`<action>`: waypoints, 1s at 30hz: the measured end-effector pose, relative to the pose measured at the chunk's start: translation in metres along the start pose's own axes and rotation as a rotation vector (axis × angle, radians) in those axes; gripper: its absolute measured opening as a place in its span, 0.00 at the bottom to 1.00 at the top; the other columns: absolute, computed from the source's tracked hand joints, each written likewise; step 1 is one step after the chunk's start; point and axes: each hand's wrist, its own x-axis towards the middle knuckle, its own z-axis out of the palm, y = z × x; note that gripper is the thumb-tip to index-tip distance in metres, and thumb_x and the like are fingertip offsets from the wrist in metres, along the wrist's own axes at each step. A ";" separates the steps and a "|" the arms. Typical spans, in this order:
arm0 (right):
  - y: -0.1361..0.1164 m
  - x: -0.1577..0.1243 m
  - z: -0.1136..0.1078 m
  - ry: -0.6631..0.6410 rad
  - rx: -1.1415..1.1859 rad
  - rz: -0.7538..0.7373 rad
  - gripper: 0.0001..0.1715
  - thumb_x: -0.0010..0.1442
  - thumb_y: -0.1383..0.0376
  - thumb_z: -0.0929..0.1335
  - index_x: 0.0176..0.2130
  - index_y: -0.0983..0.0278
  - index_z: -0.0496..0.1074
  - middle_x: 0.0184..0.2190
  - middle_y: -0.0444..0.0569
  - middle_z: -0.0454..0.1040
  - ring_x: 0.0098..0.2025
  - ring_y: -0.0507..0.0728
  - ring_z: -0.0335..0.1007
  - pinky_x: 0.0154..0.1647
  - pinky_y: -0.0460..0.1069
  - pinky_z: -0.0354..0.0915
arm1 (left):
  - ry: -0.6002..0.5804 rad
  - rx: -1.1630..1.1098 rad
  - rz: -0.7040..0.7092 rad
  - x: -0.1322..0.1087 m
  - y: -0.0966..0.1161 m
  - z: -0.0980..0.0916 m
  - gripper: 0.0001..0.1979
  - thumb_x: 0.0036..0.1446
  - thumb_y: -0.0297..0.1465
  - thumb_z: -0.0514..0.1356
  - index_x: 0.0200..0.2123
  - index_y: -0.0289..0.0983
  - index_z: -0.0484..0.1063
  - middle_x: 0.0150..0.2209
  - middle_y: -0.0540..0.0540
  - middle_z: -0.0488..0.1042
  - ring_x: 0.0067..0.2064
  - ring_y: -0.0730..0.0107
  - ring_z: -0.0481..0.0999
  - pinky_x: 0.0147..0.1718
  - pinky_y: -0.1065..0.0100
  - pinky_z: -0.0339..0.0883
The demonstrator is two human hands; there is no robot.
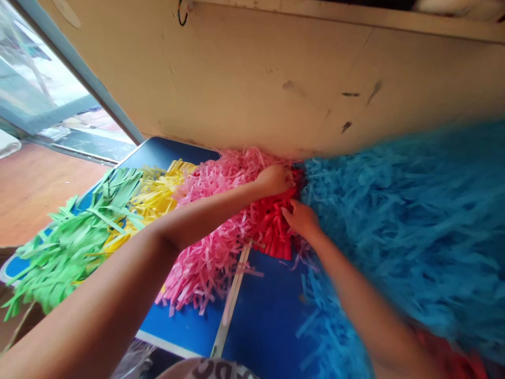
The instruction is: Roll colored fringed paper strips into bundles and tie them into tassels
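Note:
A bundle of red fringed paper strips (272,223) lies on the blue table between pink and blue strips. My left hand (276,180) is closed on the upper edge of the red fringe, with its fingertips partly hidden. Just below and to the right, my right hand (303,218) pinches the same red fringe between thumb and fingers. Pink paper strips (209,263) spread under and beside my left forearm. A large heap of blue strips (394,226) lies to the right, partly behind my right forearm.
Yellow fringe (158,192) and green fringe (79,237) lie on the left of the blue table (272,300). A marked beige wall (276,79) stands directly behind the table. More red strips (453,355) show at lower right. A glass door (51,79) is at upper left.

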 end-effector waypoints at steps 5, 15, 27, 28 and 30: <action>-0.003 -0.001 0.000 -0.009 -0.001 0.024 0.24 0.66 0.52 0.62 0.51 0.64 0.71 0.41 0.57 0.80 0.44 0.64 0.77 0.39 0.51 0.65 | -0.159 0.135 -0.118 0.002 0.011 0.017 0.16 0.54 0.41 0.59 0.31 0.35 0.80 0.32 0.39 0.79 0.37 0.56 0.78 0.35 0.65 0.68; -0.007 -0.004 0.000 0.000 -0.033 -0.003 0.24 0.66 0.52 0.61 0.52 0.63 0.72 0.39 0.57 0.80 0.43 0.63 0.78 0.37 0.50 0.64 | -0.216 0.142 -0.147 0.007 0.001 0.021 0.16 0.55 0.38 0.57 0.33 0.33 0.80 0.34 0.36 0.79 0.36 0.56 0.77 0.34 0.66 0.66; -0.008 -0.004 0.000 0.005 -0.057 -0.007 0.22 0.66 0.53 0.61 0.50 0.63 0.73 0.38 0.57 0.80 0.41 0.63 0.77 0.36 0.51 0.64 | -0.224 0.081 -0.131 0.013 0.001 0.023 0.17 0.57 0.42 0.59 0.32 0.33 0.78 0.30 0.41 0.76 0.33 0.62 0.73 0.33 0.66 0.63; -0.009 -0.004 0.000 0.003 -0.063 -0.006 0.23 0.66 0.53 0.61 0.50 0.63 0.73 0.38 0.57 0.80 0.41 0.63 0.77 0.36 0.51 0.64 | -0.226 0.080 -0.125 0.015 0.001 0.024 0.17 0.56 0.43 0.61 0.31 0.33 0.78 0.30 0.41 0.76 0.34 0.61 0.73 0.34 0.65 0.63; -0.009 -0.004 0.000 -0.003 -0.065 -0.002 0.23 0.66 0.52 0.61 0.50 0.63 0.72 0.37 0.57 0.80 0.41 0.63 0.78 0.36 0.51 0.64 | -0.234 0.075 -0.112 0.019 0.001 0.026 0.15 0.54 0.41 0.62 0.28 0.33 0.77 0.28 0.41 0.75 0.35 0.61 0.73 0.35 0.65 0.63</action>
